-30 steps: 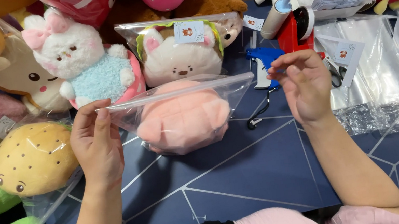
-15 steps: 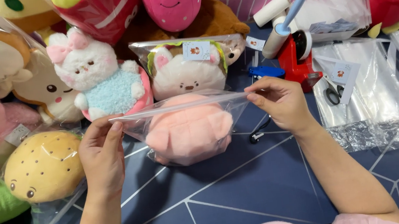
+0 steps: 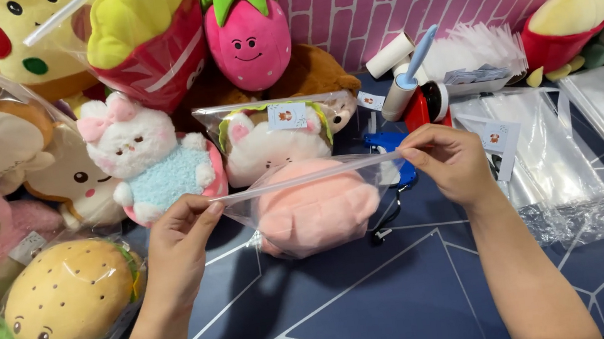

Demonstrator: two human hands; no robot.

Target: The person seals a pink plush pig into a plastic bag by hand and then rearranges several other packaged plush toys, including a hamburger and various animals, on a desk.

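Both hands have drawn a little further apart since half a second ago, pulling the bag's top strip taut. That clear zip bag (image 3: 335,181) holds a pink plush (image 3: 316,208) and hangs just above the dark blue desk (image 3: 351,303), its bottom near the surface. Left hand (image 3: 176,250) pinches the strip's left end between thumb and fingers; right hand (image 3: 450,161) pinches the right end the same way. Behind sits a bagged bunny plush (image 3: 267,141), a burger plush (image 3: 69,293) at left, flat empty bags (image 3: 552,175) at right
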